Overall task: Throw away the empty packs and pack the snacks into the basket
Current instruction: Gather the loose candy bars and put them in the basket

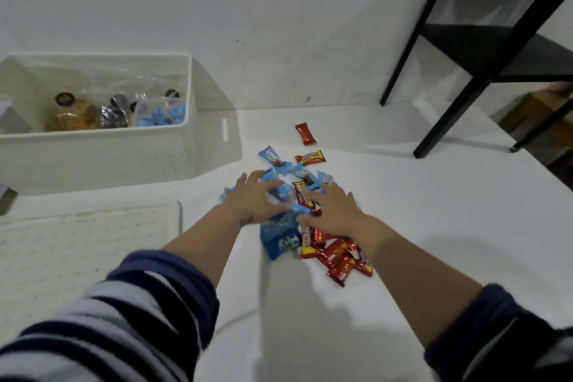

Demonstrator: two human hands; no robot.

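Observation:
A heap of small wrapped snacks lies on the white surface in front of me: blue packs point(280, 237) on the left side, red packs point(339, 260) on the right. My left hand point(254, 200) rests with spread fingers on the blue packs at the pile's left. My right hand point(333, 211) lies flat on the pile's right side, fingers stretched forward. A lone red pack point(305, 133) and a red-and-yellow bar point(310, 157) lie apart, further back. The white basket point(102, 155) stands at the left, holding bagged snacks and jars.
A white perforated lid point(77, 245) lies flat in front of the basket. A black metal shelf frame point(465, 71) stands at the back right, its legs on the surface's far edge. A white wall runs behind everything.

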